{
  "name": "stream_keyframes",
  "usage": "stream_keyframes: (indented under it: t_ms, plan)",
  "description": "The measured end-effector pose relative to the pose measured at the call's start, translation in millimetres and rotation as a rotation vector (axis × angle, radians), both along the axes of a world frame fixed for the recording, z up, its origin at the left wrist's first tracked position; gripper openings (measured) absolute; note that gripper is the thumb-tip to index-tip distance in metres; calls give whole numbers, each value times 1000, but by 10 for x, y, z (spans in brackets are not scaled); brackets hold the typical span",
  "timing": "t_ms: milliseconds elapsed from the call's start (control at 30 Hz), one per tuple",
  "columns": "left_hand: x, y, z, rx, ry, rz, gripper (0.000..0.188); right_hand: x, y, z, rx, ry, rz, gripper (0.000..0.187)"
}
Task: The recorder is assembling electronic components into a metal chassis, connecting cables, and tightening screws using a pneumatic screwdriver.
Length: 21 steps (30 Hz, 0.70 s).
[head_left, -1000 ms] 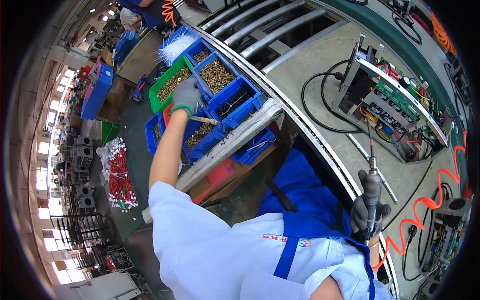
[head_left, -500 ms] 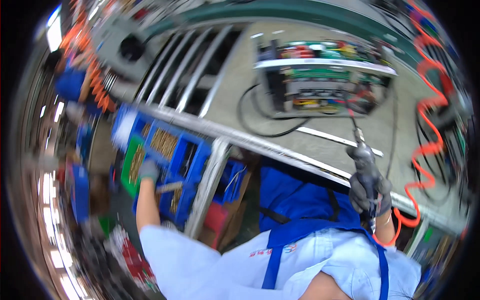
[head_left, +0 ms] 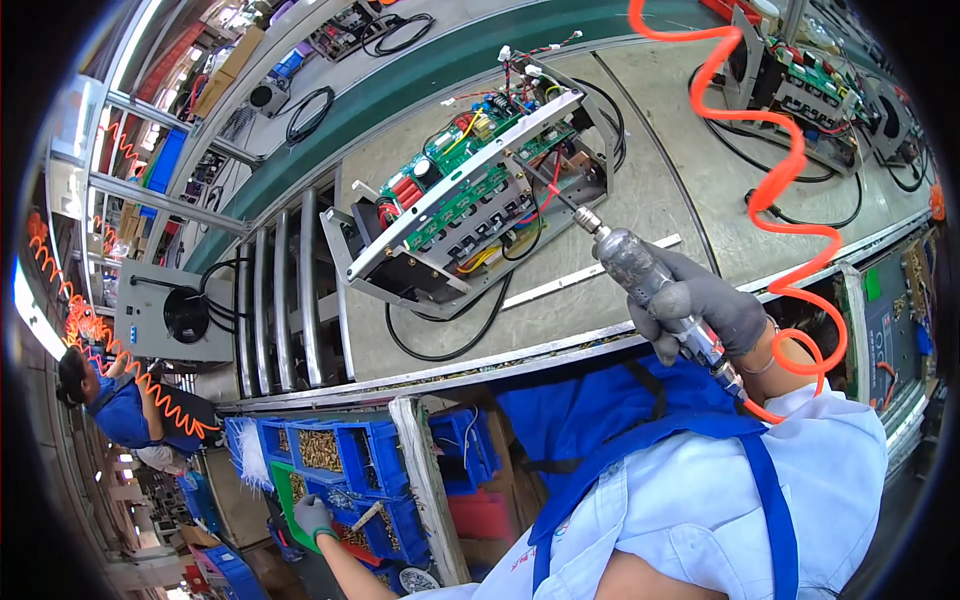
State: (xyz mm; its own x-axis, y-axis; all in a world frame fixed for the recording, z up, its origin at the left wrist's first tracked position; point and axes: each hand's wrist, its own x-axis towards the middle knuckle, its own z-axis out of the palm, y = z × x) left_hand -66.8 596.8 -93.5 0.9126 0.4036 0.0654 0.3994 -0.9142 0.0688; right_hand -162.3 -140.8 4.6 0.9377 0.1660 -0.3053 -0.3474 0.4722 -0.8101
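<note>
While a grey metal pneumatic screwdriver (head_left: pixel 636 262) is firmly wrapped by the fingers of the grey-gloved right hand (head_left: pixel 705 300), the green plastic bin (head_left: pixel 283 488) is reached by the grey-gloved left hand (head_left: pixel 313 515). The left fingers are loosely curled; whether anything is pinched there cannot be told. The picking of small brass-coloured pieces (head_left: pixel 320 450) seems to be the step in hand, and a sure pinch with the screwdriver kept steady is judged to be called for next. An open metal chassis with green circuit boards (head_left: pixel 465 180) is set on the grey workbench (head_left: pixel 640 205), overlapped by the screwdriver's bit; contact cannot be judged. Counted are one screwdriver, one orange coiled hose (head_left: pixel 785 168), one green bin and, on this bench, two open chassis, the second (head_left: pixel 800 100) placed farther right. Several blue plastic bins (head_left: pixel 385 450) are partly hidden, so their number cannot be settled.
</note>
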Motion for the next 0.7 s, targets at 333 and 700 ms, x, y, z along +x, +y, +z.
stream_keyframes:
  t_ms: [333,700]
  plan:
    - [-84,145,-208,-207,-119,-127,38,166,117,67,-177,61,-64,82]
    - [90,-596,241,-373,435,106,22,-12,326,-261,4,-129,-163,70]
